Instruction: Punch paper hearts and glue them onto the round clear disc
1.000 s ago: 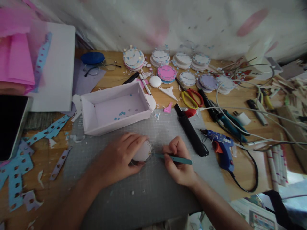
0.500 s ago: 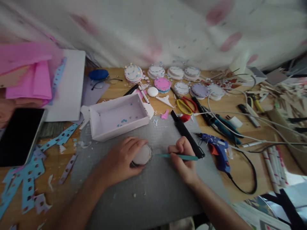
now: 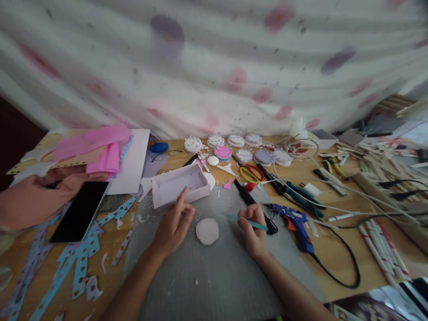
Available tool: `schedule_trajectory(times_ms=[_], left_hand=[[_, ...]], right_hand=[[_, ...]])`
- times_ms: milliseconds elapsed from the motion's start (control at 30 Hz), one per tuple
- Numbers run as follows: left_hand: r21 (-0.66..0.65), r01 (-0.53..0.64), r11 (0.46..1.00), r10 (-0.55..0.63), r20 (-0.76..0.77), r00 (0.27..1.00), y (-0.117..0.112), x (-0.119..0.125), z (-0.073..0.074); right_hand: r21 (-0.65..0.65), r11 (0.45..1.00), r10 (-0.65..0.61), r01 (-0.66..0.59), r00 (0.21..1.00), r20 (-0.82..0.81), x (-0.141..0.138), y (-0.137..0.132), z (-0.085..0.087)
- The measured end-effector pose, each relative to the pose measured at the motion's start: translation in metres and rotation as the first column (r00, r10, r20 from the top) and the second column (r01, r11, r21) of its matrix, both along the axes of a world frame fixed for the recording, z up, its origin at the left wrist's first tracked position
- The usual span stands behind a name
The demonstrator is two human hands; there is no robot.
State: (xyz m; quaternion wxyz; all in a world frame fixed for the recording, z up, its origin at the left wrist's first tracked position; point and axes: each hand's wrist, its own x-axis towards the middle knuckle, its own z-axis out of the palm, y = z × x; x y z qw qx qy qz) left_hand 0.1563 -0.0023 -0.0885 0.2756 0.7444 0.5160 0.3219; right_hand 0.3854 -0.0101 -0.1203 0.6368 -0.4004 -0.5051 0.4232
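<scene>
My left hand (image 3: 174,223) hovers over the grey cutting mat (image 3: 214,272), fingers stretched out and apart, holding nothing. It is just left of a round white disc (image 3: 207,231) lying flat on the mat, and near the pale shallow box (image 3: 180,185). My right hand (image 3: 251,232) is closed round a thin teal craft tool (image 3: 247,221), its tip pointing left toward the disc without touching it.
A blue glue gun (image 3: 296,223) with black cord, a black cutter (image 3: 254,206), scissors (image 3: 250,173) and pliers lie right of the mat. Decorated paper discs (image 3: 234,147) line the back. A dark phone (image 3: 80,211), pink paper (image 3: 100,154) and blue punched strips (image 3: 76,263) are left.
My left hand has lifted off the white disc and opened, leaving the disc bare on the mat. The view has tilted up, so the curtain fills more of it.
</scene>
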Motion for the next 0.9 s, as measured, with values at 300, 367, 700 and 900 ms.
schedule_trajectory(times_ms=[300,367,700,900], left_hand=[[0.014,-0.114,0.993,0.114,-0.061,0.992,-0.004,0.012,-0.008],[0.037,-0.129,0.991,0.132,-0.097,0.987,-0.008,0.017,-0.008],[0.105,-0.132,0.986,0.152,-0.217,0.964,-0.011,0.02,-0.02],[0.076,-0.122,0.99,0.136,-0.211,0.968,-0.011,0.02,-0.02]], right_hand=[[0.038,0.995,-0.096,0.094,0.994,0.05,0.006,-0.003,0.001],[0.035,0.995,-0.094,0.092,0.993,0.072,0.006,-0.004,0.007],[0.067,0.987,-0.152,0.143,0.975,0.162,0.028,0.0,0.058],[0.132,0.976,-0.171,0.174,0.985,-0.035,0.038,0.011,0.092]])
